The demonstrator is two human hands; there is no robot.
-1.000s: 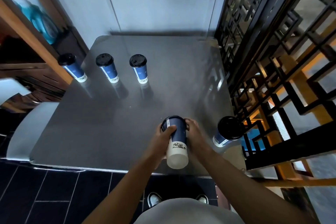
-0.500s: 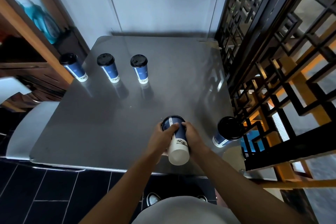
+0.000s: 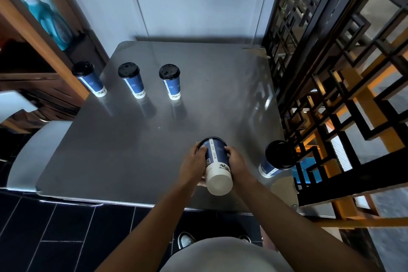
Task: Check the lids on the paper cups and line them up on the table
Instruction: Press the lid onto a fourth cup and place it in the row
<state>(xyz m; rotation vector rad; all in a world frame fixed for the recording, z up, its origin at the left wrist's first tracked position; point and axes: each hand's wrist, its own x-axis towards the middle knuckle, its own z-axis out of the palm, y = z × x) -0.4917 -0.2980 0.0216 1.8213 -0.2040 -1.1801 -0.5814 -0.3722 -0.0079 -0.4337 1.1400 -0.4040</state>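
Left hand (image 3: 191, 164), right hand (image 3: 237, 162) still grip tilted cup (image 3: 217, 164), unchanged.

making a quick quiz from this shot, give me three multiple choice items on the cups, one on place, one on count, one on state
1. Where does the single cup nearest the black screen stand?
A. at the table's near right edge
B. at the far left corner
C. on the floor

2. How many cups stand in the far row?
A. two
B. three
C. five

3. How is the cup in the hands held?
A. upright on the table
B. upside down in one hand
C. tilted, white base toward the camera, in both hands

Answers: 1 A, the lone cup stands by the table edge next to the screen. 2 B, first, second, third. 3 C, left hand and right hand grip the held cup.
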